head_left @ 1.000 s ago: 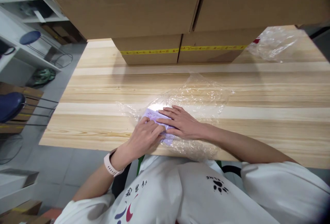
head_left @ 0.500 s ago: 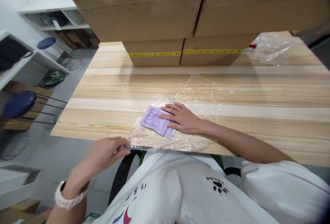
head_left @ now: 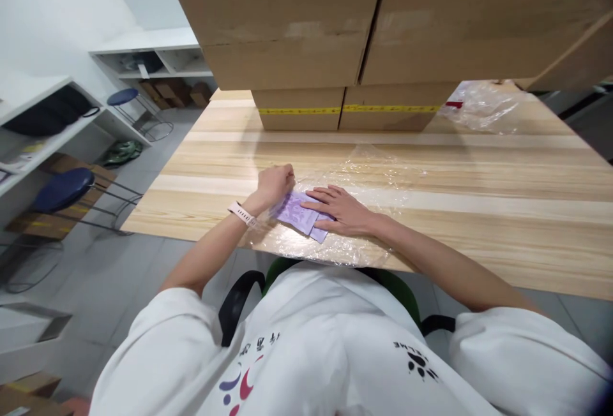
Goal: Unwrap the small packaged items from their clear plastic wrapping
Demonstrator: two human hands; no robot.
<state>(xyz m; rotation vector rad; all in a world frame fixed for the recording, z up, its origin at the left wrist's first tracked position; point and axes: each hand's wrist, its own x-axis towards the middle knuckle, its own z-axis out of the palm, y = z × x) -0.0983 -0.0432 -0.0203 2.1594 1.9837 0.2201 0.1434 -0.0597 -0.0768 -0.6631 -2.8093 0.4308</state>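
Note:
A small purple packet [head_left: 295, 212] lies on a sheet of clear plastic film [head_left: 368, 177] near the front edge of the wooden table [head_left: 502, 199]. My right hand [head_left: 341, 210] lies flat with its fingers spread on the packet's right part, pressing it down. My left hand [head_left: 274, 185], with a pale watch at the wrist, is closed in a pinch on the film's edge just left of the packet, lifted a little above the table.
Stacked cardboard boxes [head_left: 345, 52] with yellow tape stand at the back of the table. A crumpled clear bag [head_left: 483, 104] lies at the back right. Blue stools [head_left: 62, 189] and white shelves [head_left: 52, 129] stand on the left.
My left hand left the packet, swung down off the table's edge, then came back up holding the film's edge beside the packet. My right hand stayed pressed on the packet. The camera tilted up.

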